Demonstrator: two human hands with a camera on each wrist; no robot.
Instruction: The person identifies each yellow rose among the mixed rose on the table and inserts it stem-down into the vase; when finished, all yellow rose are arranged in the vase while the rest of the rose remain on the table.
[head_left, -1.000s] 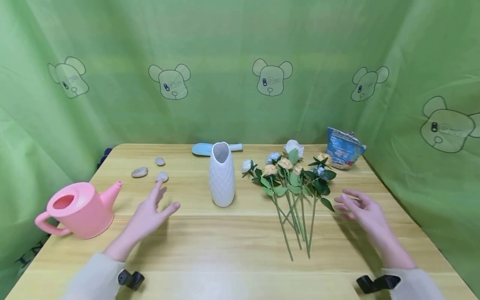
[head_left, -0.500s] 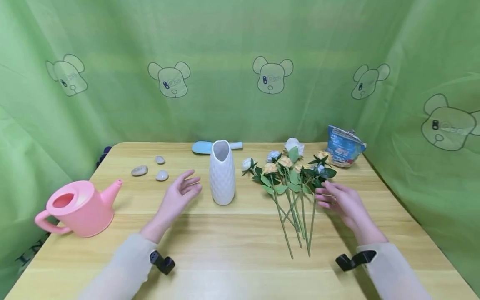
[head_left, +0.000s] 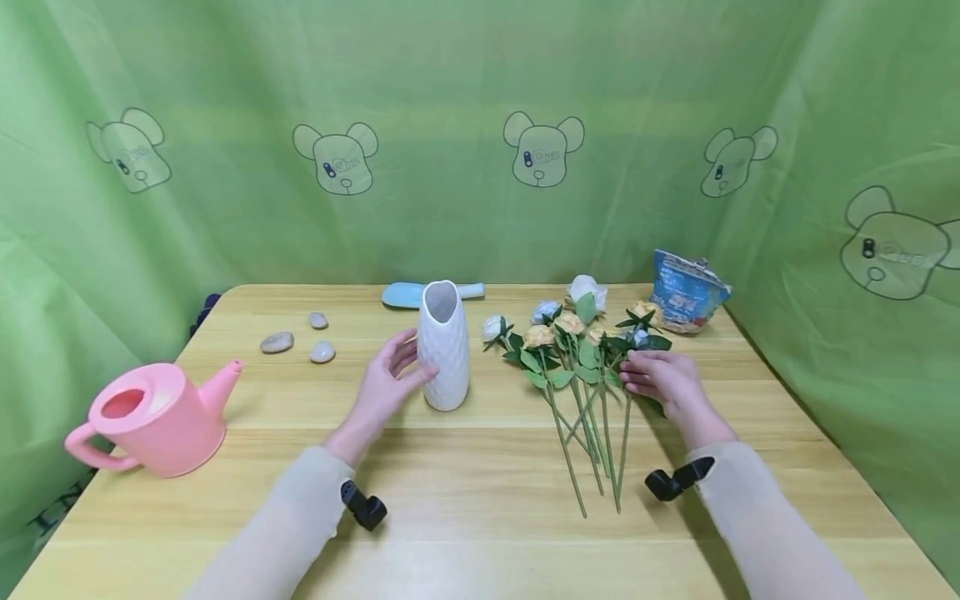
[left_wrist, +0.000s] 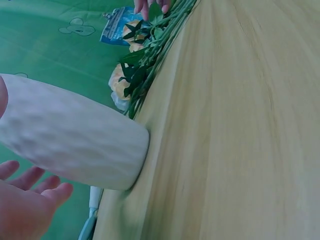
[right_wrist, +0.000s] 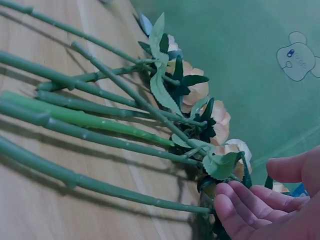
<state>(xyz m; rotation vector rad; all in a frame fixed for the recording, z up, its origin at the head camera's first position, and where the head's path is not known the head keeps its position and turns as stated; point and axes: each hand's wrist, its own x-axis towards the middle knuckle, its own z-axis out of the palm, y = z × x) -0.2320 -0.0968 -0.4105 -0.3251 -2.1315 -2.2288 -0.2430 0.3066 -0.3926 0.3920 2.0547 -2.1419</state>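
Note:
A tall white vase (head_left: 444, 367) with a quilted pattern stands upright mid-table. Beside its left side is my left hand (head_left: 378, 390), thumb reaching in front and fingers behind. In the left wrist view a gap shows between the spread fingers (left_wrist: 34, 179) and the vase wall. Several roses (head_left: 539, 337), white, pale blue and peach on long green stems, lie to the right of the vase. My right hand (head_left: 667, 385) is at their right side, below the blooms. In the right wrist view its fingertips meet the leaves, and the thumb (right_wrist: 284, 170) stands apart from them.
A pink watering can (head_left: 168, 421) is at the left, with three grey stones (head_left: 277, 342) near its spout. Behind the vase lies a light-blue scoop (head_left: 403, 295). A blue bag (head_left: 686, 292) stands at the back right. Green curtain (head_left: 450, 200) encloses the table's back and sides.
My left hand has moved right, from the stones to the vase's side. My right hand has come left, from beside the roses to their leaves and stems.

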